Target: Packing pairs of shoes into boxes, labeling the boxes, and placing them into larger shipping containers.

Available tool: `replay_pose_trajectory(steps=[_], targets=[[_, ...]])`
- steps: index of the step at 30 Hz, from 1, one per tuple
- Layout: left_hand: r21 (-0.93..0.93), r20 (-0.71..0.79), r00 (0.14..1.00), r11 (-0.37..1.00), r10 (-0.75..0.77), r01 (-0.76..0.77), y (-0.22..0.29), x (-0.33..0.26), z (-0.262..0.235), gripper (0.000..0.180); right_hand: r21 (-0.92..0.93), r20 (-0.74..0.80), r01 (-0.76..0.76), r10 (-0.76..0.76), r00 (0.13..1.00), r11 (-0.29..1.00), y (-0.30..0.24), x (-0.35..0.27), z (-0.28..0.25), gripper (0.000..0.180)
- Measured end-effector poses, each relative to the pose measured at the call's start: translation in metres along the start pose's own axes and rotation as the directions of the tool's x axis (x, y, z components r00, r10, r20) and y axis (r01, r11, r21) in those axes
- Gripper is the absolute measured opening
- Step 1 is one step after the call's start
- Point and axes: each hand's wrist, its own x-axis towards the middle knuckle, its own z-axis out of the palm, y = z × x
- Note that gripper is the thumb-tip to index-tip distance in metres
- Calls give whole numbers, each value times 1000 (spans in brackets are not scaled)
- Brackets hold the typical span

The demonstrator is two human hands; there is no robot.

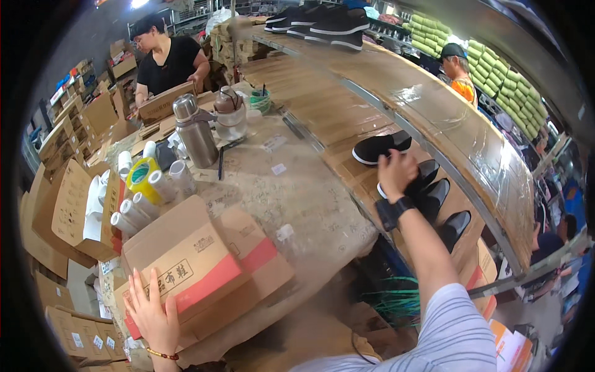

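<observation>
Right hand: my right hand [398, 175] is out over the low wooden shelf [353, 127] on the right, palm down, fingers partly bent. Its fingertips overlap the near edge of the farthest black slip-on shoe [372, 150] in this view. Contact cannot be confirmed; whether the fingers have closed on anything, I cannot tell.

Key relation: that shoe lies just beyond my right hand, on its far side and reaching out to its left. Its long axis runs roughly left to right, the white-edged toe to the left, the grey-lined opening to the right and a little farther off. My right hand is much the nearer; my left is well apart, across the worktable [310, 186].

Other shoes: a second black shoe [425, 175] sits partly under and to the right of the same hand, its view cut by my fingers. Two more, a third shoe [432, 197] and a fourth shoe [454, 229], follow in a row toward the near side, grey linings showing at their right ends.

Left hand: my left hand [152, 313] lies spread, fingers extended, on the brown shoebox [204, 251] with a red band, at its near left part. It rests on the cardboard, grasping nothing visible. A second cardboard piece [263, 260] shows beneath and to the right of the box.
</observation>
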Motion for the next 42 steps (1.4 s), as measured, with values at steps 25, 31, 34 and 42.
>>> replay_pose_trajectory(steps=[25,31,34,42], targets=[[-332,-130,990,943,-52,6,-16,17,-13,44,-75,513,-864,-763,394,-498,-109,-23,-97,33],[-323,-481,875,938,-53,-121,19,-15,-22,21,-293,353,-808,-843,405,-511,-132,-73,-147,34],[-222,-542,840,964,2,-146,22,-35,9,22,-322,323,-798,-852,413,-509,-147,-88,-167,34],[-995,-94,994,6,49,-95,108,-44,-1,46,-312,289,-841,-888,359,-441,-170,-126,-200,35]])
